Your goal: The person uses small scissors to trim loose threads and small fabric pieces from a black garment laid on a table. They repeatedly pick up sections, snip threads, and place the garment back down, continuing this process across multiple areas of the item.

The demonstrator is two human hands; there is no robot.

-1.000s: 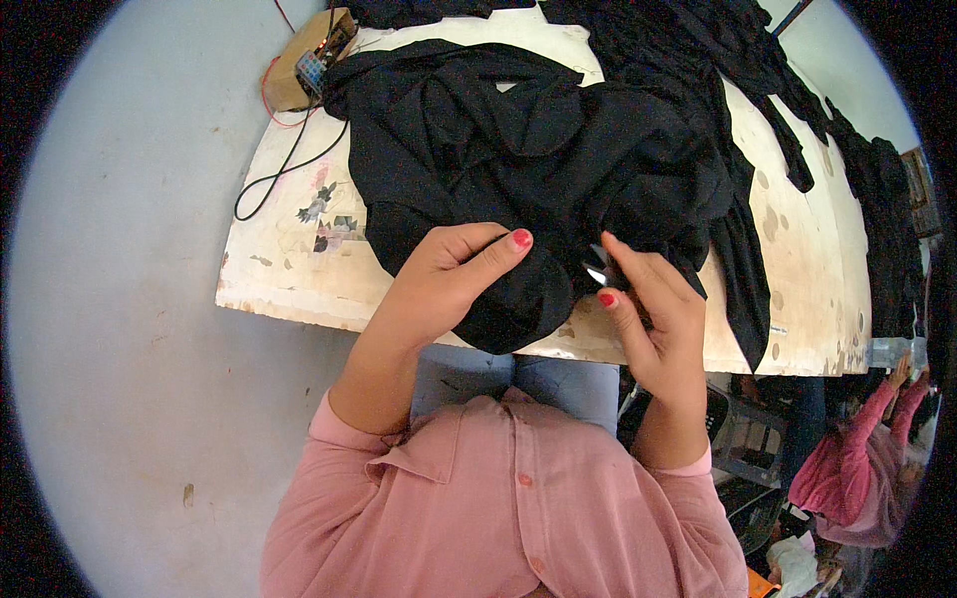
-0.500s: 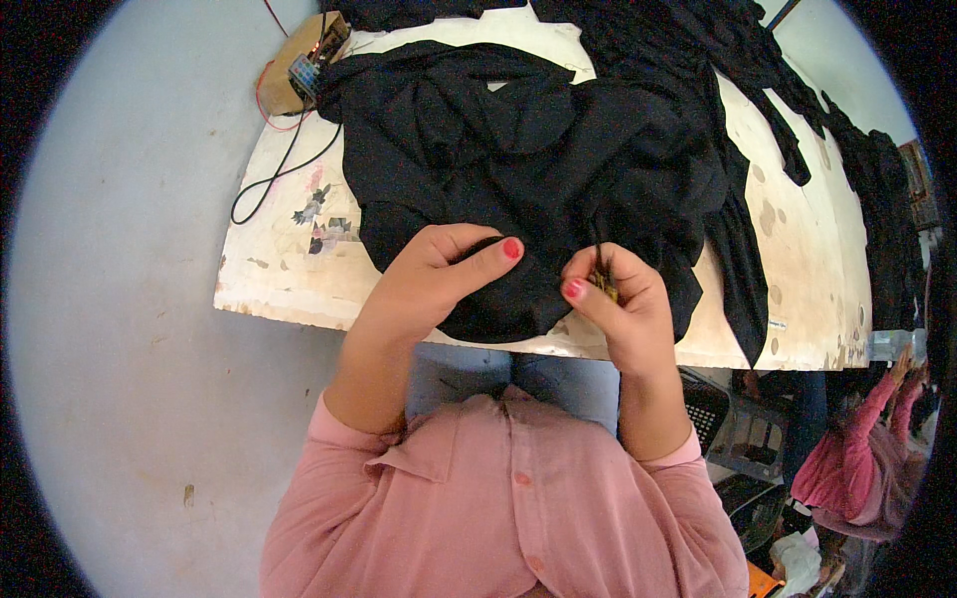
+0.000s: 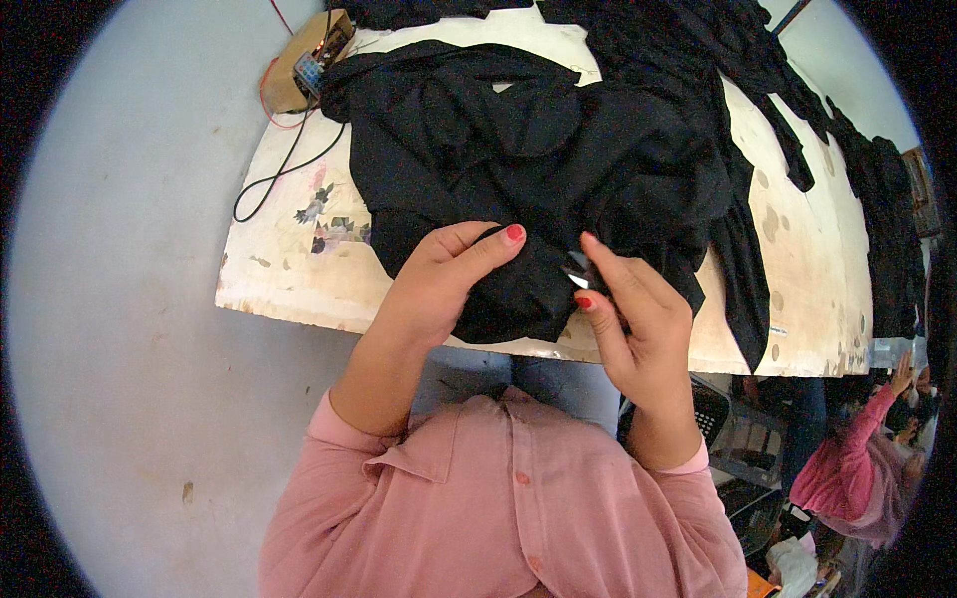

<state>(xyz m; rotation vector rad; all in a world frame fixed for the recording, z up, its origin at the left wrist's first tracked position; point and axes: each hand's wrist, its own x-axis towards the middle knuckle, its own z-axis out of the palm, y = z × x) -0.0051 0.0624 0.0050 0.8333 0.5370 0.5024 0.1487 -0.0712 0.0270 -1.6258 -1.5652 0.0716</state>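
Note:
A crumpled black garment (image 3: 528,169) lies spread over the near part of the pale table. At its front edge, my left hand (image 3: 424,284) pinches the fabric between thumb and fingers, the thumb on top. Just to the right, my right hand (image 3: 643,324) holds small thread snips (image 3: 578,277), whose shiny blades point left toward the cloth by my left thumb. The handle is mostly hidden in the right palm. Whether the blades touch the fabric, I cannot tell.
The worn white table (image 3: 289,274) carries more black garments (image 3: 658,45) at the back right. A cardboard box (image 3: 299,75) with wires and a looped black cable (image 3: 261,189) sits at the left. Plastic crates (image 3: 748,444) and a co-worker in pink (image 3: 847,458) are at the lower right.
My right thumb and forefinger have spread apart, and the snips' blades now show between them. The left hand keeps its pinch on the garment, nearly in place.

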